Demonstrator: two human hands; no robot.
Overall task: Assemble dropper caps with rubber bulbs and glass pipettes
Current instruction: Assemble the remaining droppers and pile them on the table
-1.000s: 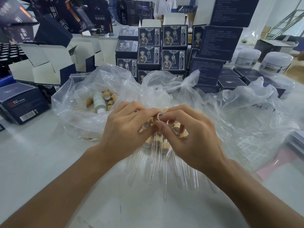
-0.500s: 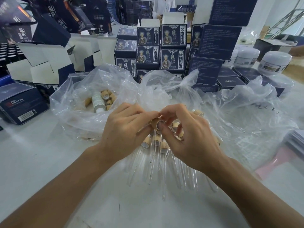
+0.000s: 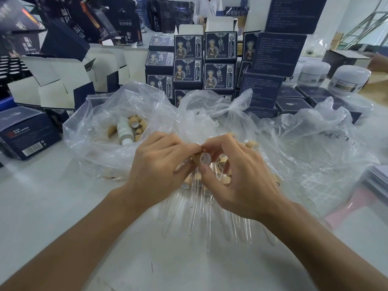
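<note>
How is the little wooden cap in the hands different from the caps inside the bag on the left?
The cap in the hands is held up off the table, pinched between the left hand and the right hand; the caps in the bag lie loose in a heap. The held cap is alone; those are many, lying beside a small white bottle. The held cap's white-lined open end faces the camera; the bagged ones point every way. All look tan and alike in shape.

Dropper cap (image 3: 202, 159): wood-look tan shell, matt, white inner lining. Pipettes (image 3: 195, 211): clear glass, glossy. Bags (image 3: 100, 127): thin transparent plastic, crinkled, shiny. Cartons (image 3: 219, 76): navy printed cardboard, satin. Jars (image 3: 349, 78): white plastic. Worktop (image 3: 42, 198): smooth, pale, matt.
</note>
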